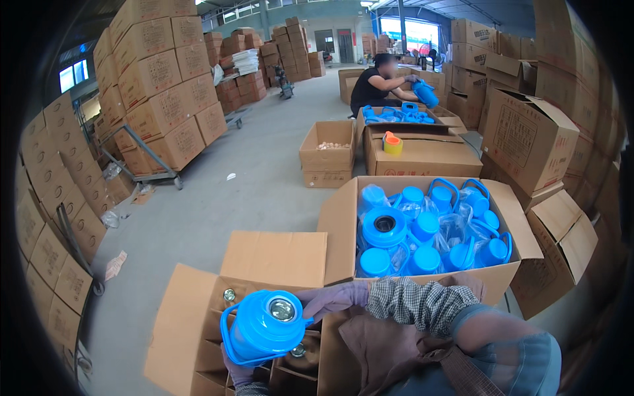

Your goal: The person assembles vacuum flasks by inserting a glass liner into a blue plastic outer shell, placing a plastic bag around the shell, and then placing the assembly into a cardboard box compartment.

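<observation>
On my feed, the blue flask (259, 330) leans at seven o'clock over the divided carton (274, 257): right hand (337, 298) gripping its shoulder, left hand (239, 371) below, probably bracing it; its fingers' closure I cannot tell.

The head-worn fisheye looks forward and down, close above the blue flask (263, 327).

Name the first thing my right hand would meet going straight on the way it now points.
The blue thermos flask: the gloved right hand points leftward at its upper part and appears to touch it, though depth at the fingertips is hard to judge.
</observation>
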The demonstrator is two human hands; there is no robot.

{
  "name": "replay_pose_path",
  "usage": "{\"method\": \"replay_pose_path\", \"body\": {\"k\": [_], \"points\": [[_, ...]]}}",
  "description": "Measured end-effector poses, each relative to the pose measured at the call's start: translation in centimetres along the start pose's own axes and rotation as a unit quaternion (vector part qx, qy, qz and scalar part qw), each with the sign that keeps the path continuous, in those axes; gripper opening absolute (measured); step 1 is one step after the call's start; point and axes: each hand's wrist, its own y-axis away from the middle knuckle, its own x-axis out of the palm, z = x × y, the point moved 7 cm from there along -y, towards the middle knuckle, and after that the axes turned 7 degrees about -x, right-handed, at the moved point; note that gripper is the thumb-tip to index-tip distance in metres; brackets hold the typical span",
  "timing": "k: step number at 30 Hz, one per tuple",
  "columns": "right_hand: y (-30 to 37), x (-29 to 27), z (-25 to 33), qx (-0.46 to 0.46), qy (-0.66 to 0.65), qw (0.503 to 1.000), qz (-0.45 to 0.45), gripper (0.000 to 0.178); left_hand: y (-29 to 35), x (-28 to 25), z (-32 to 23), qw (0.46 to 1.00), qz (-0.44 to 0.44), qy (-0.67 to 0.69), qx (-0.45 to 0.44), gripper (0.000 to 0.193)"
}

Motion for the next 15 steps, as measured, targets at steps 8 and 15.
{"method": "replay_pose_path", "body": {"k": [8, 15], "points": [[0.3, -0.8, 0.0, 0.054, 0.18, 0.977, -0.099, 0.069, 0.3, 0.9, 1.3, 0.897, 0.079, 0.429, -0.065, 0.056], [2.3, 0.6, 2.7, -0.082, 0.156, 0.984, -0.003, 0.082, -1.4, 0.8, 4.9, 0.904, 0.08, 0.402, -0.121, 0.058]]}}
